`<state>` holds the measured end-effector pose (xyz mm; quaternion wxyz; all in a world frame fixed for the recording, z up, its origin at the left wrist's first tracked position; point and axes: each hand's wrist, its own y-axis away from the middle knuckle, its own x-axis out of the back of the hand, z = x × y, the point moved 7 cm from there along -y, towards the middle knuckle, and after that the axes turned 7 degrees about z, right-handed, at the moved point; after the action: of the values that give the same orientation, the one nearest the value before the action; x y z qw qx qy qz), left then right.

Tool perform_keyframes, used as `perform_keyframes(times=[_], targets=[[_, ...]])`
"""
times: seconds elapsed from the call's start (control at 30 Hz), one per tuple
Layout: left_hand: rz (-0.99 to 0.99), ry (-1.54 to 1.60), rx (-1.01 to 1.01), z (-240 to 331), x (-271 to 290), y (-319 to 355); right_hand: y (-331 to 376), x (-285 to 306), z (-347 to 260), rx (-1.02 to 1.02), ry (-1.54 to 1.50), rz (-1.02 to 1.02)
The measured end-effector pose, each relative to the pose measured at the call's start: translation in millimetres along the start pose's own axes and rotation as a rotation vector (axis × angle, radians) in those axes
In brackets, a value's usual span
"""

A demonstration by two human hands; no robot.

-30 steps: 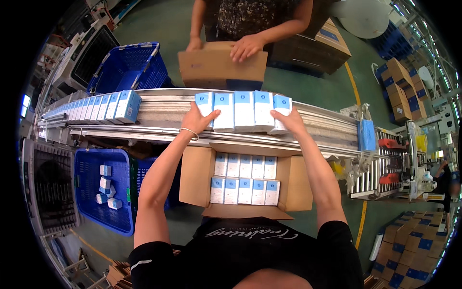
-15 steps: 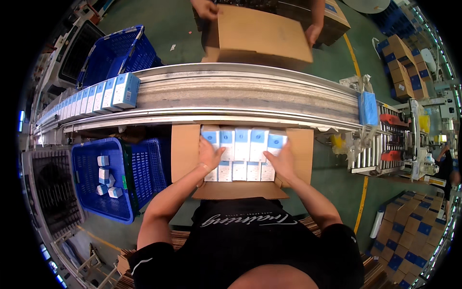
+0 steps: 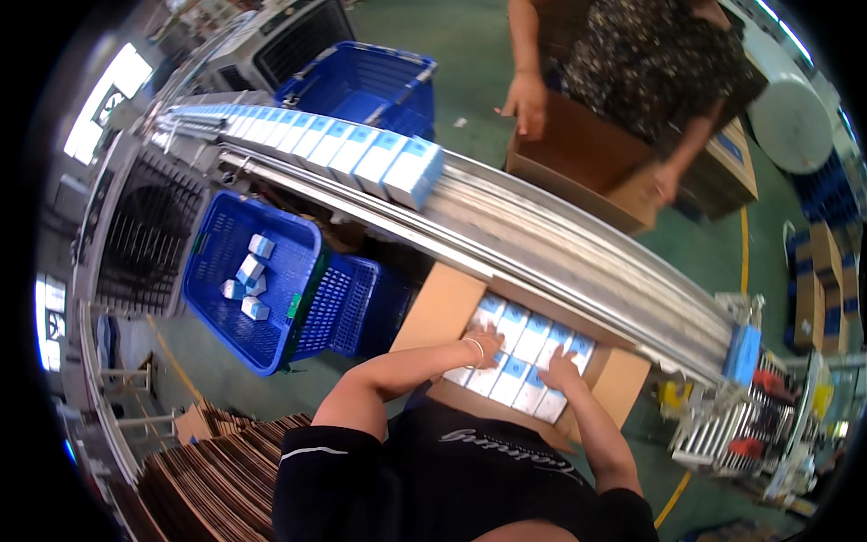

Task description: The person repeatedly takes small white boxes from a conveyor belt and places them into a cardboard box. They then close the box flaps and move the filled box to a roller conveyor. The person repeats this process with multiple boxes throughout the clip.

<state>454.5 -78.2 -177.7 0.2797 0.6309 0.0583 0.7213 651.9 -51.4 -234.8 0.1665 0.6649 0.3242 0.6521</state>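
Observation:
An open cardboard carton point(image 3: 442, 310) stands before me, packed with two rows of white-and-blue small boxes point(image 3: 508, 379). My left hand point(image 3: 485, 347) lies on the tops of the boxes at the left of the carton, fingers stretched out. At the right side of the rows, my right hand point(image 3: 560, 369) rests on the boxes with its fingers apart. Neither hand grips a box. The two hands cover part of the seam between the rows.
A conveyor point(image 3: 551, 262) runs past the carton's far side, carrying a line of upright boxes point(image 3: 411, 173). Across it, a person point(image 3: 650, 63) handles an open carton point(image 3: 578, 154). A blue basket point(image 3: 217, 307) holds loose boxes. Flattened cardboard point(image 3: 226, 479) is stacked at lower left.
My hands have gone from the sides of the far row to lying on top of the boxes. The view has turned; boxes on the conveyor appear farther along. The other person's carton now shows its open inside.

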Motion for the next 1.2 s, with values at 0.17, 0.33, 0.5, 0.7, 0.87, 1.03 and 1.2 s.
perform_keyframes(times=[0.17, 0.33, 0.5, 0.7, 0.87, 1.03, 1.2], targets=[[0.597, 0.337, 0.270, -133.5, 193.8, 67.6, 87.8, 186.2, -85.0, 0.528, -0.692, 0.327], [1.142, -0.238, 0.948, -392.0, 259.6, 132.1, 45.7, 229.2, -53.0, 0.249, -0.743, 0.947], [0.593, 0.029, 1.095, -435.0, 252.2, 118.6, 33.0, 235.4, -56.0, 0.082, -0.620, 0.859], [0.426, 0.471, 0.944, -410.9, 237.6, 84.3, 13.0, 225.7, -46.7, 0.132, -0.598, 0.803], [0.592, 0.582, 0.597, -252.5, 221.5, -3.7, -47.0, 249.6, -52.2, 0.189, -1.039, 0.599], [0.874, 0.719, 0.351, -150.4, 224.4, 0.3, 11.1, 265.5, -11.8, 0.139, -1.026, 0.737], [1.357, 0.662, -0.025, -68.3, 217.4, 82.2, 139.1, 249.9, 32.0, 0.339, -1.146, 1.159]])
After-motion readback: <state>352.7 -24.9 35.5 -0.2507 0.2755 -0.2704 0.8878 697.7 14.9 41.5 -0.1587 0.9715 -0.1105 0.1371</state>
